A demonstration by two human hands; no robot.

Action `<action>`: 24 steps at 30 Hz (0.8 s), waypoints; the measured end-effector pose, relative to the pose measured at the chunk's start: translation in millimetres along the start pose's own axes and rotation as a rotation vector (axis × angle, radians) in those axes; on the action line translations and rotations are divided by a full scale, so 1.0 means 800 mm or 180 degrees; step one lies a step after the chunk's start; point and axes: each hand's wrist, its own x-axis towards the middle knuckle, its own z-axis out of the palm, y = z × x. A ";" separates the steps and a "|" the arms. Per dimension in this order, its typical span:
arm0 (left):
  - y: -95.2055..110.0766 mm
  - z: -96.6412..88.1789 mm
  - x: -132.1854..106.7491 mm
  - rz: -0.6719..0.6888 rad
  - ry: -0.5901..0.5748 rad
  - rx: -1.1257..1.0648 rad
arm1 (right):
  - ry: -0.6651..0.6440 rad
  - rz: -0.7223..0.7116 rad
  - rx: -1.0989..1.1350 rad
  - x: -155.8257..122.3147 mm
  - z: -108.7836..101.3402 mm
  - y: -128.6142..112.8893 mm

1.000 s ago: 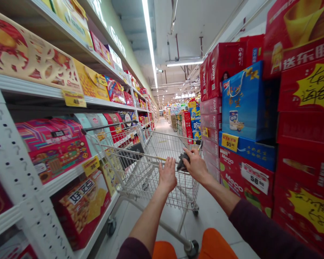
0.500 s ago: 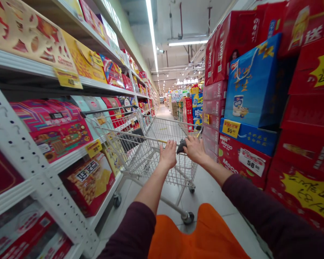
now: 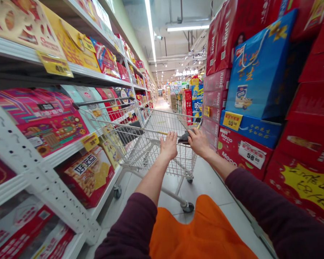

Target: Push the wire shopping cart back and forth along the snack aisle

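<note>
A wire shopping cart (image 3: 129, 138) stands turned across the aisle before me, its dark handle toward the left shelves. My left hand (image 3: 169, 146) lies on the cart's near side rim with its fingers stretched out, holding nothing that I can see. Just to its right, my right hand (image 3: 199, 142) is at the same rim near the cart's right corner. Its fingers are closed on a dark grey cloth-like thing (image 3: 184, 138), which drapes over the rim; its exact kind is unclear. Inside the cart toward the handle end is a dark panel (image 3: 129, 132).
White shelving (image 3: 34, 180) with boxed gift packs runs close along the left. Stacked red cartons (image 3: 241, 149) and a blue gift bag (image 3: 255, 72) line the right. The tiled aisle (image 3: 162, 103) stretches ahead beyond the cart. A caster (image 3: 187, 207) sits near my orange-clad legs.
The view has moved slightly forward, so the shelves and cartons pass outward. Both hands stay at the cart's rim, and a little more of the grey cloth-like thing shows.
</note>
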 end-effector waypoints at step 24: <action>0.002 -0.008 -0.005 -0.0069 0.0064 -0.0022 | -0.0021 -0.0405 -0.0103 0.001 0.000 -0.036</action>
